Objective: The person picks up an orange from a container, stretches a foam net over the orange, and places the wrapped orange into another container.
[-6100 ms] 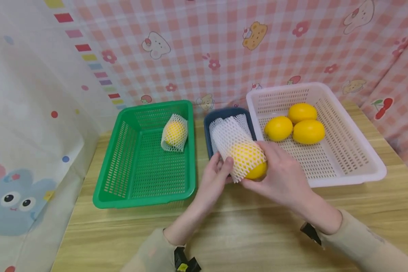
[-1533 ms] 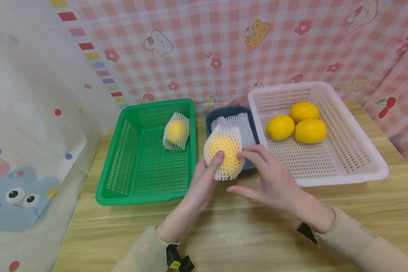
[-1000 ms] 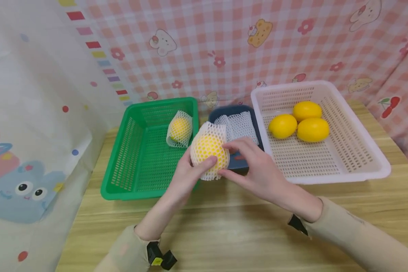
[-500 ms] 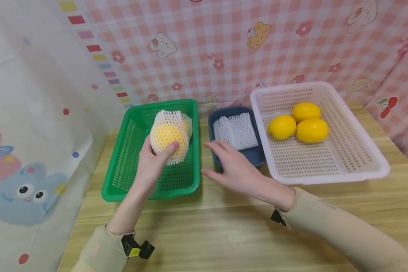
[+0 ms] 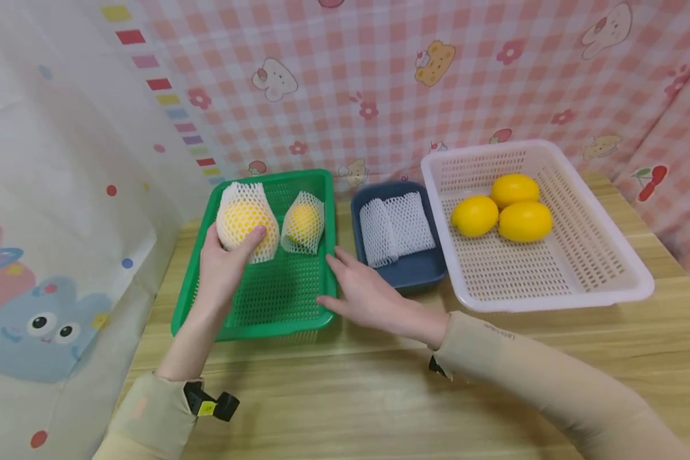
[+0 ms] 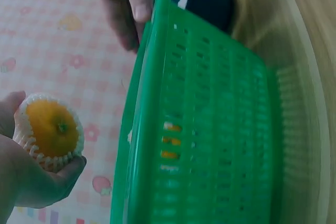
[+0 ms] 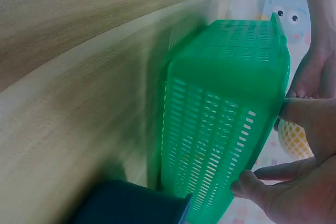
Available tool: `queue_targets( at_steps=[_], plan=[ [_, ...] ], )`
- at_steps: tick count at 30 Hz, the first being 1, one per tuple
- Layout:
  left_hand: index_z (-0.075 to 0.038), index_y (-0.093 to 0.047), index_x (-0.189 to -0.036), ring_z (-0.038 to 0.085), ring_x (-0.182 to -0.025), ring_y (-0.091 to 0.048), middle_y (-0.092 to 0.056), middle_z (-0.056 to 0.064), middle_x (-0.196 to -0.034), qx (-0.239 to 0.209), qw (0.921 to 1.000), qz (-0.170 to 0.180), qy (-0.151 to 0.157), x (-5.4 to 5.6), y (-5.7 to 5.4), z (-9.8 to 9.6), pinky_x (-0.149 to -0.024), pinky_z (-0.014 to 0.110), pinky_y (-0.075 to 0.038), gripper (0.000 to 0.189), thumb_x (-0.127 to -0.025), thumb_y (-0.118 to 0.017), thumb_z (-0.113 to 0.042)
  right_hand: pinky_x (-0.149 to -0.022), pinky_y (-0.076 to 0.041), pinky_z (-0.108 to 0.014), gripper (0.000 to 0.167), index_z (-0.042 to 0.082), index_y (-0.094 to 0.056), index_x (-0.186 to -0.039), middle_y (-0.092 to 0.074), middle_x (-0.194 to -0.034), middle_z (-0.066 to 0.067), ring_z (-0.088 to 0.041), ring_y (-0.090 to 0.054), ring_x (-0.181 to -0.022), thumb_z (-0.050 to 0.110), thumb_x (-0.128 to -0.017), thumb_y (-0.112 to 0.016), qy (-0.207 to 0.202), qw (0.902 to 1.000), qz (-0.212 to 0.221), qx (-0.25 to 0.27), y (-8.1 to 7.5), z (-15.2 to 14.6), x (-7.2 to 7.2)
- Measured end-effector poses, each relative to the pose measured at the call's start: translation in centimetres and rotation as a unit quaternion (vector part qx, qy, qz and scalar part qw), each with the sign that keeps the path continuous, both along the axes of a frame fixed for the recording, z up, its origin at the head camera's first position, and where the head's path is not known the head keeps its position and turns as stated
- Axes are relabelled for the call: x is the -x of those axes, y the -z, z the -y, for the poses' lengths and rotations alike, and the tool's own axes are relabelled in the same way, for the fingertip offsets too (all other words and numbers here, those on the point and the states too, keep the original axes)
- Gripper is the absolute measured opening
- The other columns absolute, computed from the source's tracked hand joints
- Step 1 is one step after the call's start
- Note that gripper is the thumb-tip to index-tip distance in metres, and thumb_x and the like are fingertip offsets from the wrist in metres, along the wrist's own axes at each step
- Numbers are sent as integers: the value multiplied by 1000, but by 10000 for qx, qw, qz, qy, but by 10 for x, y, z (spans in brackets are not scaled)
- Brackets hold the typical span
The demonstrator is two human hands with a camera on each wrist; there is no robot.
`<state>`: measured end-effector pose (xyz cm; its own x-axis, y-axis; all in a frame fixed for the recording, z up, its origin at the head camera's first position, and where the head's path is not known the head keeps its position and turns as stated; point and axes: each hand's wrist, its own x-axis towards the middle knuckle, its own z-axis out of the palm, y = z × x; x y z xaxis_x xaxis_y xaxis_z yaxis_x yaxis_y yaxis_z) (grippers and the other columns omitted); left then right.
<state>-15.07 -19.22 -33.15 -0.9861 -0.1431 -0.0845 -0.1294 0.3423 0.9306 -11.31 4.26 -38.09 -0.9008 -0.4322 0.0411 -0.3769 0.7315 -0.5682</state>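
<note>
My left hand [image 5: 224, 259] grips a lemon in a white foam net sleeve [image 5: 243, 220], held over the left part of the green basket [image 5: 282, 329]. In the left wrist view, the bare stem end of this netted lemon [image 6: 55, 128] shows through the sleeve's opening. A second netted lemon [image 5: 303, 222] lies by the basket's right wall. With its fingers spread, my right hand [image 5: 365, 291] touches the basket's right rim. From the right wrist view, the thumb is at the rim and other fingertips [image 7: 244, 184] meet the outer side lower along it.
Between the baskets stands a dark blue tray [image 5: 416, 278] with white foam net sleeves [image 5: 399, 223] in it. At the right, a white basket [image 5: 604, 297] holds 3 bare lemons [image 5: 525, 222]. Wooden tabletop [image 5: 379, 396] lies in front.
The lemon is now fully inside the sleeve, and my left hand has carried it left over the green basket. My right hand has let go of it and moved to that basket's rim.
</note>
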Motion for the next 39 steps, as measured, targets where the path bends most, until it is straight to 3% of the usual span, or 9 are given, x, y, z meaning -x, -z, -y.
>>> queue_targets(
  at_steps=[4,10,13,23,31,35,39],
  plan=[
    [-17,-28,-163,16,-133,-54,-50,8,-155,219,9997,63,-45,7,0,8,-114,34,-47,88,-95,-71,-53,-118,-50,-47,81,-7,-42,-156,-33,-169,-28,-40,-50,-148,40,-98,-75,72,10000,36,46,1,-1,0],
    [-10,-31,-162,21,-132,-55,-52,13,-154,718,9973,126,-48,20,-6,15,-105,29,-49,89,-94,-71,-53,-118,-50,-47,81,-8,-43,-155,-33,-169,-26,-40,-51,-147,40,-98,-74,43,9999,47,126,4,0,1],
    [-8,-27,-163,28,-135,-53,-50,17,-156,1137,9933,188,27,29,-9,17,-108,38,-50,97,-93,-72,-57,-118,-50,-47,81,-7,-44,-155,-36,-168,-26,-40,-51,-148,39,-96,-77,109,9996,82,249,4,2,2],
    [2,-21,-164,44,-138,-53,-48,29,-157,2323,9700,441,572,58,1,15,-109,59,-52,106,-93,-69,-60,-121,-48,-48,88,-9,-46,-152,-45,-162,-24,-39,-54,-144,31,-86,-88,577,9915,397,1097,9,4,7],
    [11,-23,-159,49,-131,-55,-49,37,-149,3016,9468,583,964,80,4,12,-103,59,-54,101,-95,-67,-54,-119,-49,-49,87,-8,-46,-154,-45,-163,-22,-39,-54,-144,30,-87,-87,643,9887,525,1244,9,3,4],
    [13,-15,-161,51,-137,-50,-42,41,-154,3175,9380,865,1092,91,5,9,-111,61,-50,106,-96,-66,-53,-122,-46,-50,87,-8,-45,-154,-45,-163,-22,-40,-51,-147,32,-88,-86,561,9898,513,1204,9,2,2],
    [13,-6,-163,54,-150,-37,-27,41,-164,3284,9291,1121,1275,100,7,3,-123,62,-39,111,-97,-63,-55,-123,-45,-49,88,-8,-45,-154,-45,-163,-22,-38,-51,-148,32,-88,-87,575,9915,511,1051,8,1,0]
  ],
)
